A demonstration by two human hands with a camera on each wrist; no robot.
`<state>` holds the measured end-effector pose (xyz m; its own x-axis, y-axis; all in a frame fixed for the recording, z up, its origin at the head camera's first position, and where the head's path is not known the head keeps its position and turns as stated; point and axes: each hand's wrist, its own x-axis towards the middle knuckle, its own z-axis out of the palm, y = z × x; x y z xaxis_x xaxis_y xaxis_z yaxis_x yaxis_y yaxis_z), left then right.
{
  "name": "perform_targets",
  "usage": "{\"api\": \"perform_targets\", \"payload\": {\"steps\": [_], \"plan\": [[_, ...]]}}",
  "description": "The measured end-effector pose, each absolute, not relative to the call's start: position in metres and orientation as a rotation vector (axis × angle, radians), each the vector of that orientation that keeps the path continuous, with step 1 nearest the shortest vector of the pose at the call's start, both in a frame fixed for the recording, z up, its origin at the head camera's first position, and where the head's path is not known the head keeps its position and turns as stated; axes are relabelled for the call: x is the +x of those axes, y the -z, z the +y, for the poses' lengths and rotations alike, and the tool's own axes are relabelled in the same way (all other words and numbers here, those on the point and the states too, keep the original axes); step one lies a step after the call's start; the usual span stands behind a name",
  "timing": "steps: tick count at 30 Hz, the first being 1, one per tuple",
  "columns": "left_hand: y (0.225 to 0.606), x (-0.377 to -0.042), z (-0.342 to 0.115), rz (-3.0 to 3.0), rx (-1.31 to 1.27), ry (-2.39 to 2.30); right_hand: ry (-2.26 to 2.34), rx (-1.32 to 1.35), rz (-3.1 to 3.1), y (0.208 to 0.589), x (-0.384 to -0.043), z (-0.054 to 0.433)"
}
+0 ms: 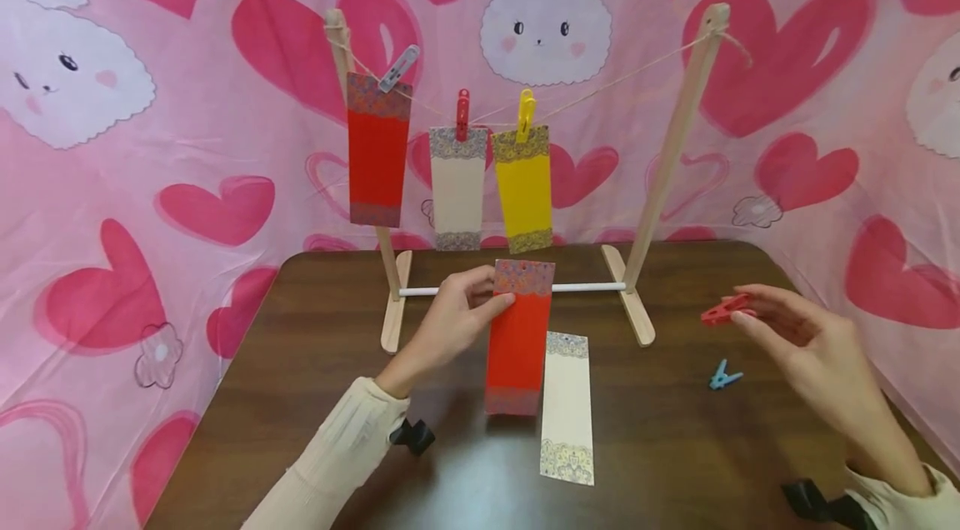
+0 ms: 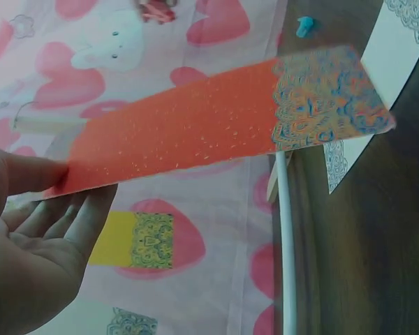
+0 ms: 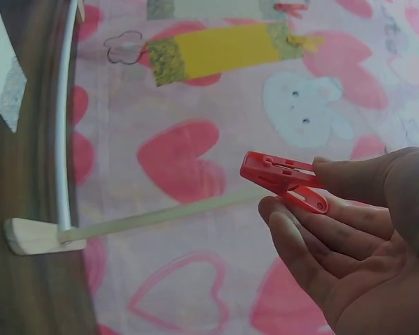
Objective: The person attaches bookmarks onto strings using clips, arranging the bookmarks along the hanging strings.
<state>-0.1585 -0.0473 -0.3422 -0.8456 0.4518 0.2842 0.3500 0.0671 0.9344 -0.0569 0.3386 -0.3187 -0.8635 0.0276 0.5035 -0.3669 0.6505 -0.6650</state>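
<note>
My left hand pinches a red card with patterned ends near its top left edge, thumb in front and fingers behind. The card hangs upright above the table. Over the table's right side my right hand holds a red clothespin between thumb and fingers. Below it a light-blue clothespin lies on the table. A white card with patterned ends lies to the right of the red one, partly covered by it.
A wooden stand with a right post and left post carries a sagging string. Clipped there are a red card, a white card and a yellow card. A white rod joins the stand's feet.
</note>
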Motion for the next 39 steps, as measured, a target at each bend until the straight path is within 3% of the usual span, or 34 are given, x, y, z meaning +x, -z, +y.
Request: {"api": "perform_targets", "payload": {"steps": [27,39], "plan": [[0.302,-0.199,-0.003,2.286,0.954,-2.005,-0.88,0.609,-2.306,0.239,-0.099,0.286],[0.283,-0.222,0.016,2.166,0.881,-2.163,-0.762,0.681,-2.268,0.196,-0.126,0.256]]}}
